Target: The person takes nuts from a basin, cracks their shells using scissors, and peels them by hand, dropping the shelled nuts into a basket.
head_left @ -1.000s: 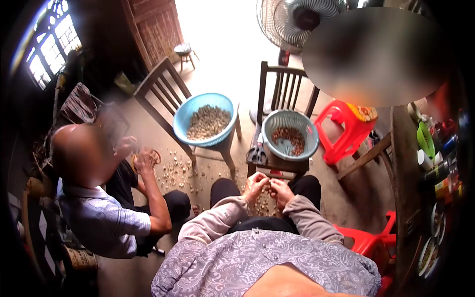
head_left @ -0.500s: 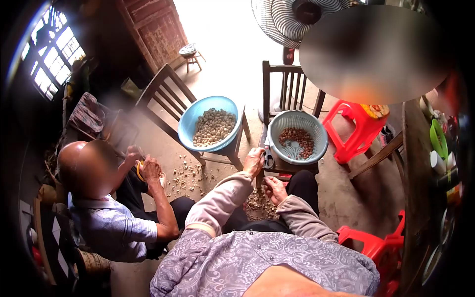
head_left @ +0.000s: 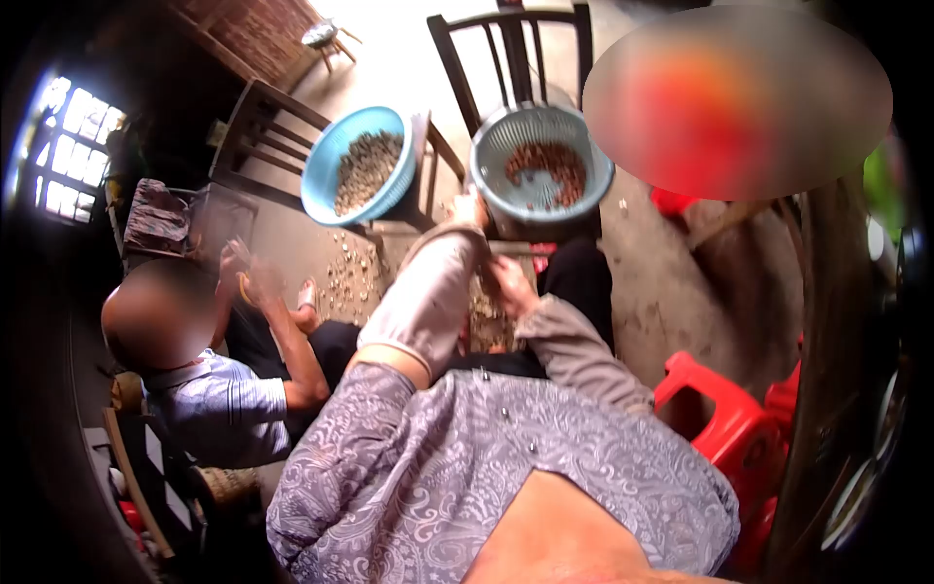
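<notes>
My left hand [head_left: 470,209] is beside the lower left side of the pale blue-grey slotted basket [head_left: 493,200], partly behind my sleeve and smeared by motion. Whether it touches the basket or holds anything, I cannot tell. Reddish-brown nuts that look like shelled peanuts [head_left: 559,170] lie in the basket. Lower down, my right hand [head_left: 511,284] is over the shell-strewn floor near my knees, its bent fingers blurred towards my left forearm; nothing can be made out in them. To the left, a blue basin [head_left: 397,185] holds what look like unshelled peanuts [head_left: 368,170].
A wooden chair [head_left: 255,146] supports the basin; another dark chair [head_left: 579,58] carries the basket. Pale shells [head_left: 350,273] litter the floor. At left sits a person [head_left: 224,399], hands raised and blurred. A red plastic stool [head_left: 705,389] and wooden table edge [head_left: 822,389] are at right.
My view has shifted, so the basket and basin appear higher and further left. My left hand is now partly behind its sleeve. Scissors visible beside it earlier no longer show.
</notes>
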The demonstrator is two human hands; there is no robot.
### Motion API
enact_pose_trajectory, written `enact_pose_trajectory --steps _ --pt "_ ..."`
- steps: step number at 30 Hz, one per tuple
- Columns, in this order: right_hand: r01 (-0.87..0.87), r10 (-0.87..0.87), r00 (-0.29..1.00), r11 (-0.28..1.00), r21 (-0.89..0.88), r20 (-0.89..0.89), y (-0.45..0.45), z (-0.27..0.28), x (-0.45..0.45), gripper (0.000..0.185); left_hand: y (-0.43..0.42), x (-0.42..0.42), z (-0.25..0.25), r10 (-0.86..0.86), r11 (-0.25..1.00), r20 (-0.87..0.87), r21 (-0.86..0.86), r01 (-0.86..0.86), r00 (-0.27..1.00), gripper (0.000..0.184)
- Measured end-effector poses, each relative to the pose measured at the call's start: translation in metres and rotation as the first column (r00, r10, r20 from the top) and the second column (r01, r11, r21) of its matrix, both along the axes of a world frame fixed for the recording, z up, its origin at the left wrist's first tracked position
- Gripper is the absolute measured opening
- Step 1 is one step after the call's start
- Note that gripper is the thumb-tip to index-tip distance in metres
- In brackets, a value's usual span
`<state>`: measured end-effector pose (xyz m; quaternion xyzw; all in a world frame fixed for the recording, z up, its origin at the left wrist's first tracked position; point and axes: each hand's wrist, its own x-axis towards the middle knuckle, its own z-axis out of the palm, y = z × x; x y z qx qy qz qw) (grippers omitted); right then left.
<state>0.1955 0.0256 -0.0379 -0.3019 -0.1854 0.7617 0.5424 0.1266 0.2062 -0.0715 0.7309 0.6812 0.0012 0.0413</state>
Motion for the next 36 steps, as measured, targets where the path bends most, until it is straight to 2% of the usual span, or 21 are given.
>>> enact_pose_trajectory --steps 1,3,4,5,6,7,9,10,11,13,14,15,17,18,19,21,24,27,28,31,36 --pt "0.068 -0.067 0.998 0.994 -0.084 0.013 0.001 -0.003 -0.003 0.009 0.004 -0.009 0.018 -0.082 0.987 0.071 -0.136 0.091 0.994 0.040" --pt "0.063 -0.063 0.998 0.997 -0.037 -0.003 0.002 -0.013 0.001 0.013 -0.004 -0.025 0.039 -0.049 0.978 0.131 -0.196 0.075 0.990 0.051" --pt "0.100 -0.098 0.995 0.992 -0.073 0.026 0.000 -0.001 0.002 0.014 0.015 -0.056 0.033 0.085 0.825 0.436 -0.536 0.183 0.896 0.044" --pt "0.108 -0.108 0.994 0.992 -0.072 -0.004 0.000 0.003 0.003 0.012 0.000 -0.075 0.047 0.266 0.698 0.668 -0.631 0.339 0.695 0.036" --pt "0.147 -0.148 0.989 0.988 -0.042 -0.012 0.001 0.002 0.002 0.011 -0.015 -0.095 0.059 0.521 0.532 0.721 -0.693 0.487 0.457 0.029" --pt "0.162 -0.163 0.986 0.987 -0.019 -0.039 0.001 0.001 0.003 0.011 -0.053 -0.104 0.091 0.674 0.533 0.723 -0.616 0.580 0.150 0.022" --pt "0.180 -0.179 0.982 0.984 0.013 -0.058 -0.003 0.004 0.003 0.012 -0.092 -0.131 0.084 0.569 0.690 0.820 -0.513 0.511 0.054 0.034" --pt "0.160 -0.157 0.980 0.987 0.021 -0.120 -0.003 0.004 0.003 0.013 -0.114 -0.135 0.083 0.569 0.733 0.818 -0.552 0.397 0.087 0.034" --pt "0.140 -0.132 0.975 0.990 0.032 -0.177 -0.004 0.003 0.002 0.014 -0.148 -0.123 0.115 0.546 0.780 0.821 -0.571 0.258 0.164 0.031" --pt "0.156 -0.151 0.978 0.988 0.020 -0.142 -0.004 0.002 -0.003 0.016 -0.182 -0.137 0.110 0.427 0.802 0.888 -0.460 0.380 0.174 0.026" --pt "0.190 -0.190 0.972 0.982 -0.015 -0.135 -0.004 0.003 -0.007 0.012 -0.198 -0.132 0.102 0.292 0.893 0.927 -0.352 0.280 0.234 0.027" --pt "0.176 -0.176 0.975 0.984 -0.010 -0.138 -0.004 0.004 -0.010 0.012 -0.210 -0.130 0.101 0.137 0.932 0.927 -0.240 0.272 0.349 0.034" --pt "0.122 -0.121 0.988 0.993 0.003 -0.096 -0.008 0.001 -0.012 0.017 -0.225 -0.126 0.098 -0.077 0.951 0.798 -0.121 0.284 0.598 0.044" --pt "0.109 -0.107 0.991 0.994 0.018 -0.076 -0.009 0.001 -0.013 0.015 -0.227 -0.124 0.088 -0.158 0.945 0.787 -0.055 0.323 0.596 0.054" --pt "0.123 -0.123 0.992 0.992 0.014 -0.023 -0.011 0.002 -0.012 0.015 -0.228 -0.124 0.079 -0.175 0.935 0.716 -0.095 0.343 0.676 0.059" --pt "0.114 -0.114 0.992 0.993 -0.004 0.046 -0.012 0.003 -0.012 0.014 -0.233 -0.119 0.071 -0.198 0.949 0.659 -0.055 0.310 0.725 0.060" --pt "0.078 -0.072 0.980 0.997 -0.026 0.188 -0.013 0.001 -0.015 0.012 -0.233 -0.115 0.064 -0.287 0.950 0.629 0.090 0.299 0.722 0.056" --pt "0.102 -0.117 0.960 0.992 0.073 0.255 -0.012 -0.010 -0.022 0.011 -0.227 -0.112 0.060 -0.249 0.956 0.584 0.022 0.291 0.773 0.054" --pt "0.090 -0.115 0.951 0.991 0.101 0.285 -0.012 -0.009 -0.021 0.010 -0.228 -0.112 0.062 -0.278 0.952 0.575 0.055 0.302 0.770 0.046" --pt "0.056 -0.159 0.882 0.970 0.235 0.444 -0.006 -0.019 -0.020 0.009 -0.224 -0.113 0.049 -0.284 0.953 0.543 0.067 0.297 0.790 0.038" --pt "0.070 -0.137 0.838 0.987 0.145 0.529 -0.006 -0.014 -0.026 0.008 -0.225 -0.113 0.047 -0.268 0.961 0.507 0.079 0.266 0.819 0.031"
